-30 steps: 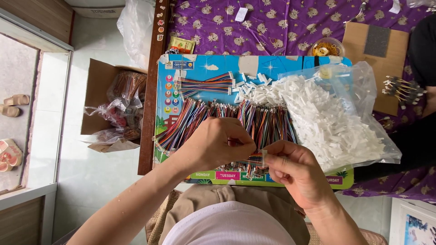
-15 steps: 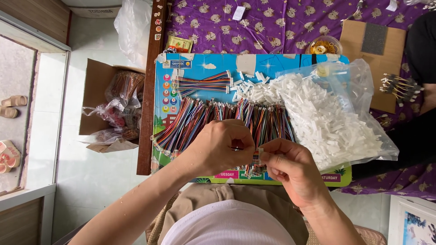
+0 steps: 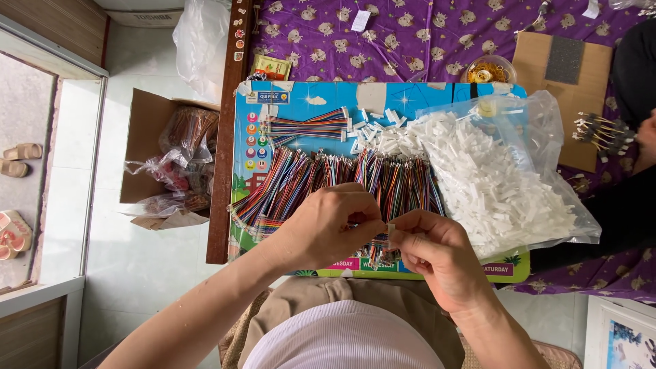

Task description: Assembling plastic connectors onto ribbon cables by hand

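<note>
My left hand (image 3: 333,224) and my right hand (image 3: 432,250) meet at the near edge of a colourful board (image 3: 437,92). The right hand pinches a small white plastic connector (image 3: 391,229) between thumb and forefinger. The left hand's fingertips pinch thin coloured wire ends right beside that connector. Behind the hands a long row of multicoloured wire bundles (image 3: 342,179) lies across the board. A clear plastic bag (image 3: 540,130) full of white connectors (image 3: 499,184) lies open on the board's right side.
A finished bunch of wires (image 3: 307,128) and loose connectors lie at the board's far side. A cardboard box (image 3: 147,147) of bagged wires stands on the floor at left. Another person's hand (image 3: 646,140) holds wires at the right edge. A small bowl (image 3: 487,70) sits on purple cloth.
Both hands have stayed at the board's near edge, working fingers closer together around the connector. The view has shifted slightly.
</note>
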